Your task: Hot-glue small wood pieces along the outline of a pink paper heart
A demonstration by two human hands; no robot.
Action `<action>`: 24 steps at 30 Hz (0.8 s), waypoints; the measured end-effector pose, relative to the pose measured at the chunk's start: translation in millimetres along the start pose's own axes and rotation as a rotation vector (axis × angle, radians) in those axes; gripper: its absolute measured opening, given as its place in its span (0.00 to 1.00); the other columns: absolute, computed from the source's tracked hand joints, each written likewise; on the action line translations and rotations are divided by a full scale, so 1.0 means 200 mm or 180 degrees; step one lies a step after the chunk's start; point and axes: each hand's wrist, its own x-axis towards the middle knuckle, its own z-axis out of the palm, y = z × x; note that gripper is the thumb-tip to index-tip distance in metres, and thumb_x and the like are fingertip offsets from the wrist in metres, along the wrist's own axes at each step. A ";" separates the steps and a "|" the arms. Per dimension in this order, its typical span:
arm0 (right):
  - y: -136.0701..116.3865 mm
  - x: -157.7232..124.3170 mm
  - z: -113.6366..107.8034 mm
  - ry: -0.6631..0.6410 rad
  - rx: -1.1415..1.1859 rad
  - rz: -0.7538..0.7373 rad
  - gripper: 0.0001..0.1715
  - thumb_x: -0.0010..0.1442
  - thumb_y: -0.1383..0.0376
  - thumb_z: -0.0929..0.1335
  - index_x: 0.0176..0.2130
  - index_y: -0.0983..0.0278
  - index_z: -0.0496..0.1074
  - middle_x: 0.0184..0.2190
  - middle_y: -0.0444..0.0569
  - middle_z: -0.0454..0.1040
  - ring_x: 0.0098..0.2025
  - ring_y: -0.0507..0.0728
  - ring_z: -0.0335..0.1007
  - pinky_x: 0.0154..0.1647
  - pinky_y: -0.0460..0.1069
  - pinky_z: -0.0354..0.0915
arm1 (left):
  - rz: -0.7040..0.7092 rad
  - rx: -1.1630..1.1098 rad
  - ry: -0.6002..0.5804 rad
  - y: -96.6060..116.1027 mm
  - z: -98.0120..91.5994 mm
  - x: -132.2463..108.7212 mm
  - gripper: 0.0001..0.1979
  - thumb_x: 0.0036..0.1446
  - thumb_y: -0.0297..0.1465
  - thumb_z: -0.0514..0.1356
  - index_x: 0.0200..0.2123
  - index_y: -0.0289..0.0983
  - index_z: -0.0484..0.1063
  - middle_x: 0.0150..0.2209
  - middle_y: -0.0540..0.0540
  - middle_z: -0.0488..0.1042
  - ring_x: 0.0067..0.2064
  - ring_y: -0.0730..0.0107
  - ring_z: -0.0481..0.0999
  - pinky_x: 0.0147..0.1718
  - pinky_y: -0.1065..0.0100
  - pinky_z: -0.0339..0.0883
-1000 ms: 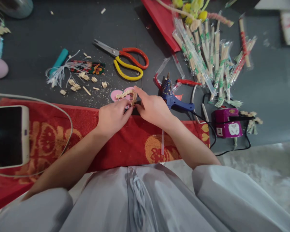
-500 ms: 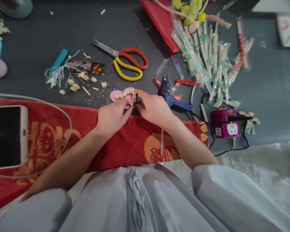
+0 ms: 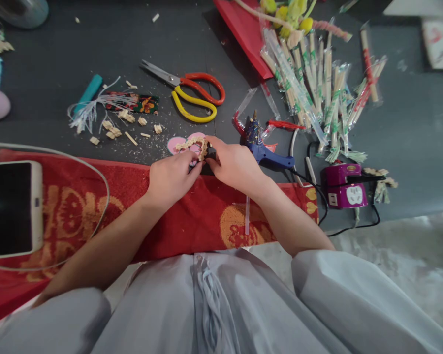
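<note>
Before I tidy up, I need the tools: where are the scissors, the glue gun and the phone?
scissors [image 3: 192,93], head view, on the pivot.
glue gun [image 3: 268,156], head view, on the blue body.
phone [image 3: 11,207], head view, on the dark screen.

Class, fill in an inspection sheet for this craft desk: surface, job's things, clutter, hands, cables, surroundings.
Surface: dark tabletop, red patterned towel along its near edge.
Job's things: pink heart cutout edged with small wooden bits.
Clutter: scissors, wrapped chopsticks, wood offcuts, teal lighter, phone.
Hands: left hand and right hand both pinch the wooden bits on the heart.
Cables: black cord from blue glue gun towards purple socket block; white cable by the phone.
Surroundings: pale fabric at right.
</note>
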 end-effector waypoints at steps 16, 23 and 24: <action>0.00 -0.01 -0.01 0.0027 -0.0070 -0.0018 0.34 0.66 0.65 0.62 0.69 0.69 0.60 0.51 0.60 0.81 0.50 0.66 0.79 0.49 0.55 0.68 | 0.0036 -0.0020 0.0117 0.00 0.01 0.00 0.13 0.61 0.37 0.59 0.45 0.39 0.80 0.31 0.46 0.81 0.35 0.61 0.81 0.31 0.67 0.64; 0.00 -0.01 -0.01 -0.0025 -0.0036 -0.0049 0.35 0.66 0.66 0.62 0.70 0.67 0.59 0.54 0.58 0.79 0.52 0.65 0.78 0.50 0.54 0.68 | 0.0003 0.0024 0.0107 0.01 0.00 0.00 0.13 0.60 0.37 0.59 0.44 0.40 0.80 0.32 0.46 0.81 0.35 0.60 0.81 0.31 0.67 0.64; 0.00 -0.01 -0.01 -0.0029 -0.0026 -0.0048 0.35 0.66 0.66 0.62 0.70 0.67 0.59 0.55 0.58 0.79 0.52 0.65 0.78 0.50 0.54 0.68 | -0.0004 0.0013 0.0104 0.01 0.00 0.00 0.13 0.60 0.37 0.59 0.44 0.40 0.80 0.32 0.46 0.81 0.35 0.60 0.81 0.31 0.67 0.64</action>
